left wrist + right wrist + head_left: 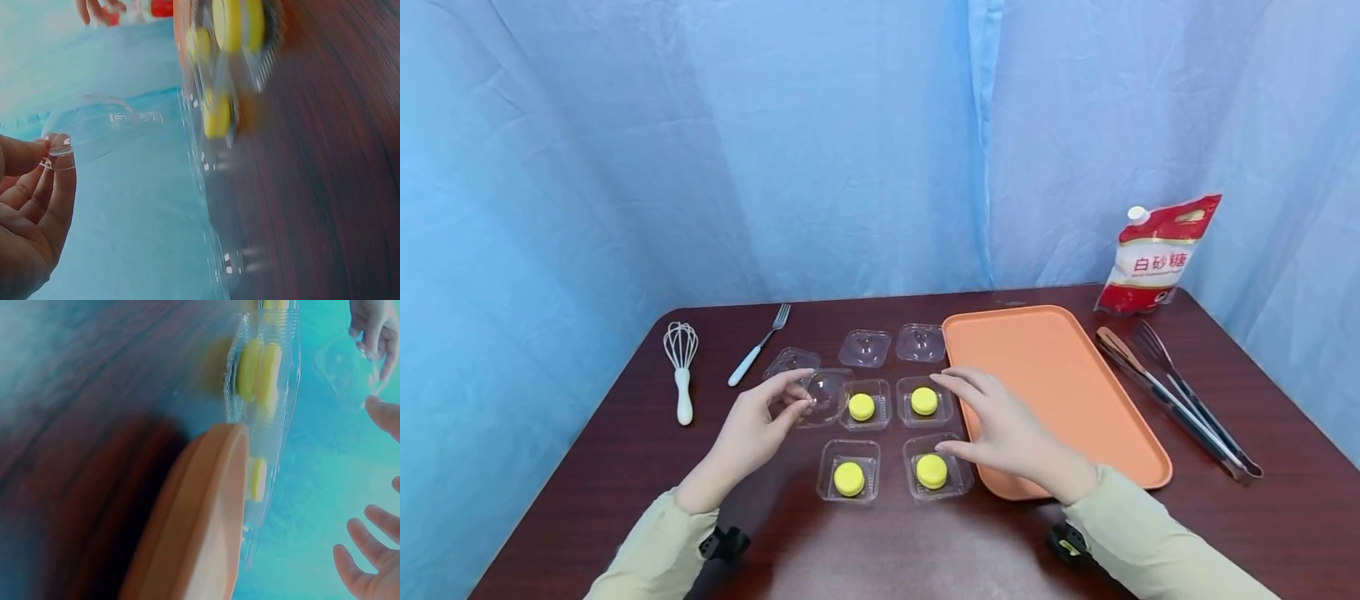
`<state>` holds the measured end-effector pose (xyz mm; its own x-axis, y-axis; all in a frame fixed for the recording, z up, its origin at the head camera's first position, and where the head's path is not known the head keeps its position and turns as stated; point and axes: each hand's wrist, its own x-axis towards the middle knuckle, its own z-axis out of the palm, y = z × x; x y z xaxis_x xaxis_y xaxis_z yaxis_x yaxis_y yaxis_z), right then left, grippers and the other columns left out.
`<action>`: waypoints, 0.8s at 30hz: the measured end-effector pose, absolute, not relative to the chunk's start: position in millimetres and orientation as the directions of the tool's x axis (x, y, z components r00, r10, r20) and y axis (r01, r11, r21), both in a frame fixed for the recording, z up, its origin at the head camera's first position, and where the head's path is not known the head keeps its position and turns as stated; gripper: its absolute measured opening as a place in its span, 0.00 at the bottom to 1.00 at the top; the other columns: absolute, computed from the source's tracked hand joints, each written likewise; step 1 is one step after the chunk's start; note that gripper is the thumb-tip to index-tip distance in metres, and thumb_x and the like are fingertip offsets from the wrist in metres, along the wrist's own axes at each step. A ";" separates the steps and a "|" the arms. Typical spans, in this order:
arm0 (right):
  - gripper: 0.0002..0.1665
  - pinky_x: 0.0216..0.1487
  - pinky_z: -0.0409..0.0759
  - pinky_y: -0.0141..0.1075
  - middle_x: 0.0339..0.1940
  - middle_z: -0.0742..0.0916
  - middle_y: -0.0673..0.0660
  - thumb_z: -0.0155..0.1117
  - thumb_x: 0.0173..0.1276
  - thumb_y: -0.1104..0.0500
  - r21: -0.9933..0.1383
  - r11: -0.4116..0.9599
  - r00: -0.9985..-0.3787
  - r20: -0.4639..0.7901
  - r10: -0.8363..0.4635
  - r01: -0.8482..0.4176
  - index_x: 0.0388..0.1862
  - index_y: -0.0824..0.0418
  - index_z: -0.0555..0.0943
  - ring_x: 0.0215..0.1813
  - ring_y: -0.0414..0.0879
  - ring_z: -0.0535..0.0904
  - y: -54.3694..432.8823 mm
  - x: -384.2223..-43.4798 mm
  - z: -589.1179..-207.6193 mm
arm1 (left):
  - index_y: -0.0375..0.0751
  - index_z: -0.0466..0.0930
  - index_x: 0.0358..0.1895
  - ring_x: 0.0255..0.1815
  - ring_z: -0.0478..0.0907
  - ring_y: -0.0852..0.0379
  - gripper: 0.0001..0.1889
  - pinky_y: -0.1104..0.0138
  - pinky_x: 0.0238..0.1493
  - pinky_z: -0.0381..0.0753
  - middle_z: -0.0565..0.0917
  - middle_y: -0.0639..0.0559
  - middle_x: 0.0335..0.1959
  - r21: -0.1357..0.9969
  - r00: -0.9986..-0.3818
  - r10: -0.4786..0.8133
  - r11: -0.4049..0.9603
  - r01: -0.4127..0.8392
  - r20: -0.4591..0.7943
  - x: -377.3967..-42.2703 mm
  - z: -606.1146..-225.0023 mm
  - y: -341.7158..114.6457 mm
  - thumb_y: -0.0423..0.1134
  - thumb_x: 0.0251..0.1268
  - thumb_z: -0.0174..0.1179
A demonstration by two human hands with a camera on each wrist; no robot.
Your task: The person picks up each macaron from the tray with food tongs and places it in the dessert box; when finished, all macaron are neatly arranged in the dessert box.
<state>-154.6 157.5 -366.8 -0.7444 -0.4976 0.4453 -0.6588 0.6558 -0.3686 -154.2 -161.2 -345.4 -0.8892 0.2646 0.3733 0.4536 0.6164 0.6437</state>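
Observation:
My left hand (748, 429) pinches a clear domed plastic lid (829, 395) between thumb and fingers. It holds the lid above the table, left of the boxes. In the left wrist view the thumb and fingertips grip the lid (106, 128) at its edge. My right hand (1003, 421) hovers with spread fingers over the right-hand boxes and the tray's left edge, holding nothing. Below the hands stand several uncovered clear square boxes (886, 417), each with a yellow macaron (849, 479) inside. More clear lids (865, 347) lie behind the boxes.
An orange tray (1060, 367) lies right of the boxes. Beyond it are metal tongs (1180, 408), a dark-headed utensil (1156, 346) and a red-and-white sugar pouch (1153, 258). A whisk (682, 371) and a fork (756, 354) lie at the left. Blue curtains hang behind.

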 end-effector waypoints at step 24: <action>0.53 0.57 0.72 0.54 0.63 0.73 0.62 0.83 0.39 0.50 -0.280 0.657 -0.665 0.591 -0.457 -0.700 0.66 0.59 0.69 0.61 0.58 0.71 137.8 -159.5 -366.3 | 0.32 0.72 0.59 0.32 0.82 0.59 0.20 0.71 0.29 0.78 0.82 0.34 0.36 0.916 -0.908 0.349 0.237 0.323 0.230 -162.6 -340.3 -99.1 0.25 0.63 0.56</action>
<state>-159.5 137.8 -366.3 -0.6650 -0.4569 0.5908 -0.7002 0.6566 -0.2802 -162.6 -99.1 -340.3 -0.9085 0.3492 0.2297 0.3229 0.2375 0.9162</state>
